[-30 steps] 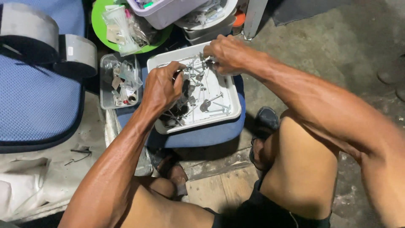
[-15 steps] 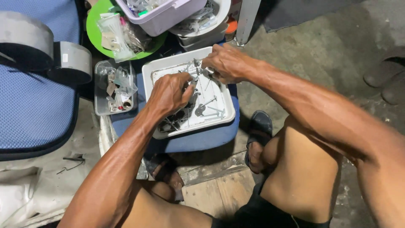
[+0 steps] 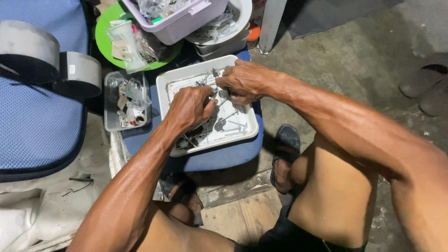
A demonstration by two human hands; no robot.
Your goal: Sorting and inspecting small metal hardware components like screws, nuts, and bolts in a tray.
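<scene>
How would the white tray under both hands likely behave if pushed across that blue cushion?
The white tray looks rigid and shallow-rimmed, so it would probably slide as one piece. On the soft blue cushion it may rock. The loose metal parts inside would likely rattle and shift.

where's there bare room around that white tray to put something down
Bare blue cushion shows along the white tray's near edge, and bare concrete floor lies to its right. The tray is crowded: left hand, right hand and metal parts. Containers crowd its far and left sides.

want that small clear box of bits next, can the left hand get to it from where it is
Probably yes. The left hand is over the white tray, and the clear box sits just beside that tray on the same blue cushion, uncovered, with nothing between them.
</scene>
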